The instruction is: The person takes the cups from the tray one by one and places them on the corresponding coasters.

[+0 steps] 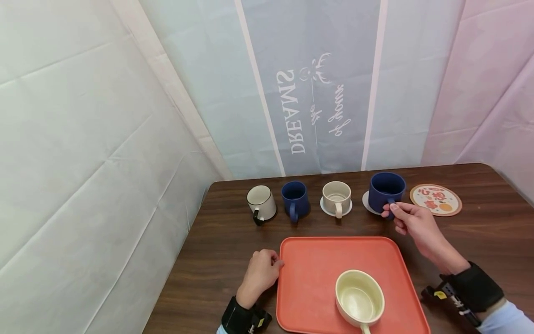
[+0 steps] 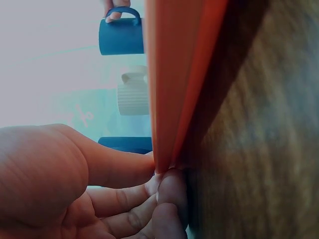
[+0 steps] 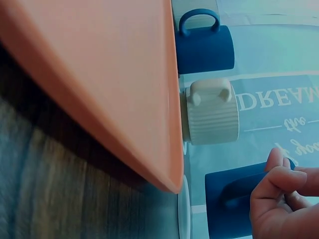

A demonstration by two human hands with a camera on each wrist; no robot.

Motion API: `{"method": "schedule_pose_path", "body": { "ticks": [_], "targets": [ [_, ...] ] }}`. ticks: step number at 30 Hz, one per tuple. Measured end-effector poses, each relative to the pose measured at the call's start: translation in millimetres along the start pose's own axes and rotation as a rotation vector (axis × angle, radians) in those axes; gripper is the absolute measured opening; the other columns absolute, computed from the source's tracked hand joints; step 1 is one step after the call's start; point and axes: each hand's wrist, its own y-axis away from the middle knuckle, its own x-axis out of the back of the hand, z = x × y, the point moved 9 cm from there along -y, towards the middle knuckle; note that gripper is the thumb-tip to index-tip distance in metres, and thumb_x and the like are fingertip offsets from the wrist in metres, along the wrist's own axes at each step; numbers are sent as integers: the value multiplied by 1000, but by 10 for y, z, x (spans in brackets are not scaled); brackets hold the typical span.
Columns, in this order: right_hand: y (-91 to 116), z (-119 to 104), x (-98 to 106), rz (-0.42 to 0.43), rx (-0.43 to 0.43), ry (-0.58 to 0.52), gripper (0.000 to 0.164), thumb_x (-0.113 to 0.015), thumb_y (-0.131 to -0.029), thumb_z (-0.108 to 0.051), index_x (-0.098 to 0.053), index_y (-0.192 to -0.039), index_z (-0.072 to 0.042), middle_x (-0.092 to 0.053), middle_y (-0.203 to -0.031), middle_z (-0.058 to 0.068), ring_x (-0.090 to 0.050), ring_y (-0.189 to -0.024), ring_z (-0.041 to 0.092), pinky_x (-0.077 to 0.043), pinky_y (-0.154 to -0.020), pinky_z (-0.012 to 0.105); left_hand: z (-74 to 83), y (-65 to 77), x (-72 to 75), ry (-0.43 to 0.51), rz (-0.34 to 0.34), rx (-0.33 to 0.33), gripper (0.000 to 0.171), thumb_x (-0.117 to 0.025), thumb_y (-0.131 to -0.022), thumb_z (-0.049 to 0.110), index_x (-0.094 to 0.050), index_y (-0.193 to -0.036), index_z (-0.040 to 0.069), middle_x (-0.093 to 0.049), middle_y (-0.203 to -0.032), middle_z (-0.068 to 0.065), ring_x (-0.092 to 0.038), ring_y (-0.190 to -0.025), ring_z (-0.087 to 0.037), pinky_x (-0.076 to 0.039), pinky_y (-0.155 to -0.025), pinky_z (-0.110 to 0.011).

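My right hand (image 1: 419, 227) pinches the handle of a wide dark blue mug (image 1: 385, 189). A white coaster (image 1: 365, 200) lies under this mug, and in the right wrist view a narrow gap shows between the mug's base and the coaster (image 3: 184, 211). At the left rim of an orange-red tray (image 1: 313, 269), my left hand (image 1: 261, 271) grips the edge between thumb and fingers, as the left wrist view shows. On the tray's near right part stands a pale yellow bowl (image 1: 359, 297) with a handle pointing toward me.
Left of the held mug stand a ribbed cream cup (image 1: 336, 195) on a white coaster, a smaller blue mug (image 1: 295, 199) and a white mug (image 1: 261, 202) with a black handle. A round printed coaster (image 1: 435, 199) lies at the right. Curtains (image 1: 200, 93) hang behind the table.
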Motion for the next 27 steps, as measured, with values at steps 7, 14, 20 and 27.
{"method": "schedule_pose_path", "body": {
  "ticks": [7,14,20,27],
  "targets": [
    [-73,10,13,-28,-33,-4,24,-56,-111,-19,-76,-105,-5,-75,-91,3,-47,-64,13,-41,-55,23,14,5,18,-9,4,-12,21,-75,-98,9,-69,-78,8,-56,-63,4,-52,-51,-9,-43,-47,-26],
    [-134,42,29,-48,-60,-1,24,-56,-111,-18,-76,-104,-7,-76,-91,3,-51,-65,13,-46,-58,23,7,9,11,3,-4,1,19,-75,-98,9,-70,-80,8,-56,-63,4,-53,-51,-9,-44,-47,-26],
    [-180,41,41,-44,-62,31,25,-55,-112,-18,-75,-108,-3,-76,-91,2,-52,-67,13,-48,-59,24,-10,-11,-4,-9,-8,8,23,-75,-99,10,-68,-77,10,-55,-62,4,-51,-51,-9,-42,-46,-25],
    [-200,84,65,-48,-96,64,26,-55,-112,-20,-74,-110,-2,-76,-93,2,-55,-70,13,-51,-62,24,-2,0,1,3,0,-13,23,-75,-98,10,-67,-77,10,-55,-62,4,-51,-51,-9,-42,-46,-26]
  ]
}}
